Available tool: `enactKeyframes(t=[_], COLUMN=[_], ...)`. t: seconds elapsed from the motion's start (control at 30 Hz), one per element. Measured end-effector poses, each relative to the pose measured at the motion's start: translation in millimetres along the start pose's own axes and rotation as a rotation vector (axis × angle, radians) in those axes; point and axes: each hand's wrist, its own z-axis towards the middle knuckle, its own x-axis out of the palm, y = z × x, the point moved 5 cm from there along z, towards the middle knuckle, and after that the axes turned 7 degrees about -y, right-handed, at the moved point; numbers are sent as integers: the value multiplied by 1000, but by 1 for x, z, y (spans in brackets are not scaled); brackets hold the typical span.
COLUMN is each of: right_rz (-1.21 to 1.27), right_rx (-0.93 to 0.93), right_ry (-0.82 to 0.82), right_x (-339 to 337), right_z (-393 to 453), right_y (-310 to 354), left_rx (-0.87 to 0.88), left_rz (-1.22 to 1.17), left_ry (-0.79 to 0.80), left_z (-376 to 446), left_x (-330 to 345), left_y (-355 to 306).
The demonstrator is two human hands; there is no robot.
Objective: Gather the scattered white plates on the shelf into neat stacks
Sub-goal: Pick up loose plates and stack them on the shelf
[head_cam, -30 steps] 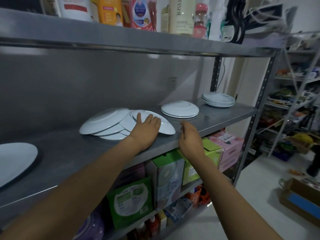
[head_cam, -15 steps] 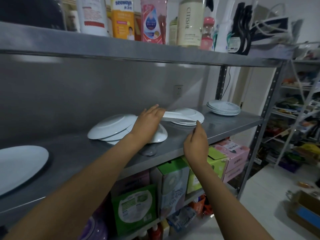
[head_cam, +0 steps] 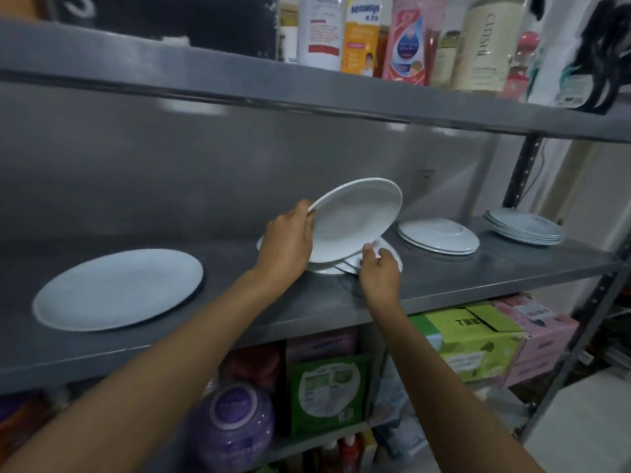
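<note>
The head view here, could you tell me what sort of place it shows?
Probably a storeroom or shop stockroom: metal racking carries bottles of household products above, boxed goods below, and more loaded racks stand at right. The person's hands handle white plates.

A white plate (head_cam: 355, 221) tilts up above a loose pile (head_cam: 386, 256); three more stacks sit along the shelf (head_cam: 478, 278).

left hand (head_cam: 286, 245) — bare, no glove | right hand (head_cam: 379, 278) — bare | forearms unsleeved
</note>
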Motion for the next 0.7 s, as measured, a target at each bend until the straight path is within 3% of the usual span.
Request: enactKeyframes(t=[0.23,0.4,0.53,0.7], right_rz=[118,158,207,106], right_rx=[-54,-105,-56,29], right_ry=[171,203,217,260], right_x=[37,44,42,38], right_z=[-39,-61,-73,-72], right_y=[21,31,38,30], left_rx=[-416,-665,-674,-486], left_rz=[-220,-379,-400,-105], left_ry=[-87,-11,74,136], left_z=[-20,-37,-45,-42], left_x=[-53,-68,-81,-103], left_y=[50,88,100,110])
